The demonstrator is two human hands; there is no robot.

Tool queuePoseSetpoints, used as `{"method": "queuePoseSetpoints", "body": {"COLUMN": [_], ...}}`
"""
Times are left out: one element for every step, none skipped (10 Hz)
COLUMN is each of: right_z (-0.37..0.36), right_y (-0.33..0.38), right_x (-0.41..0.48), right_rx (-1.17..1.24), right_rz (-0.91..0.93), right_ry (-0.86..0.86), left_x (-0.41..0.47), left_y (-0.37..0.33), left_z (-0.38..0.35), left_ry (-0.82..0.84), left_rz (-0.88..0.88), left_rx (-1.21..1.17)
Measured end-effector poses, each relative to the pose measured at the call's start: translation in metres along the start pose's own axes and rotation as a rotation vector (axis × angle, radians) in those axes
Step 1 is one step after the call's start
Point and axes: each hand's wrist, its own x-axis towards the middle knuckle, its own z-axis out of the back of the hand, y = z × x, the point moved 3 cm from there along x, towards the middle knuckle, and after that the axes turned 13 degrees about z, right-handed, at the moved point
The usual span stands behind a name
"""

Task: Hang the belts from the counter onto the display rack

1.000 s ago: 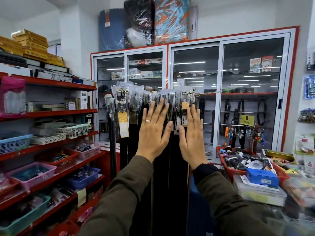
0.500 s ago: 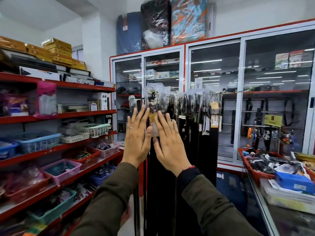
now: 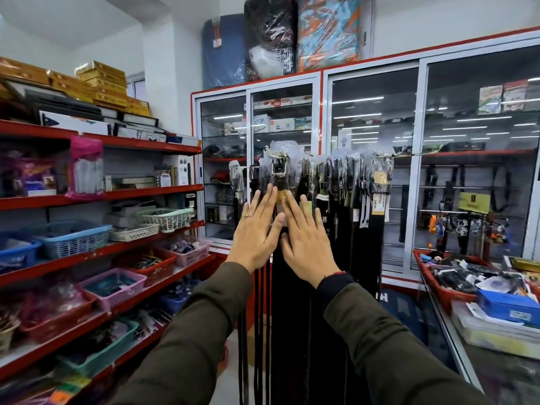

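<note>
Several black belts (image 3: pixel 342 229) hang in a row from the display rack (image 3: pixel 388 154), their buckles wrapped in clear plastic with price tags. My left hand (image 3: pixel 257 232) and my right hand (image 3: pixel 306 241) are both flat and open, fingers spread, pressed against the hanging belts at the left end of the row, just below a gold-framed buckle (image 3: pixel 279 171). Neither hand holds anything. The glass counter (image 3: pixel 496 375) is at the lower right; no loose belt on it can be told apart from the clutter.
Red shelves (image 3: pixel 102 194) with plastic baskets run along the left. Glass-door cabinets (image 3: pixel 374 171) stand behind the rack. On the counter at right stand a red tray (image 3: pixel 432 276) of small goods and a blue box (image 3: pixel 508 305).
Both hands have slid leftward along the row of hanging belts, from its middle to its left end, staying flat. The view has turned left with them.
</note>
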Motion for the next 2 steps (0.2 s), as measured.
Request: {"method": "queuePoseSetpoints", "body": {"right_z": [0.016, 0.060], "right_y": [-0.002, -0.015], "right_x": [-0.015, -0.037], "right_rx": [0.080, 0.085], "right_rz": [0.029, -0.013], "right_ry": [-0.038, -0.163], "left_x": [-0.011, -0.020], "left_y": [-0.008, -0.026], "left_z": [0.000, -0.003], "left_ry": [-0.070, -0.157], "left_rz": [0.014, -0.006], "left_rx": [0.037, 0.162]}}
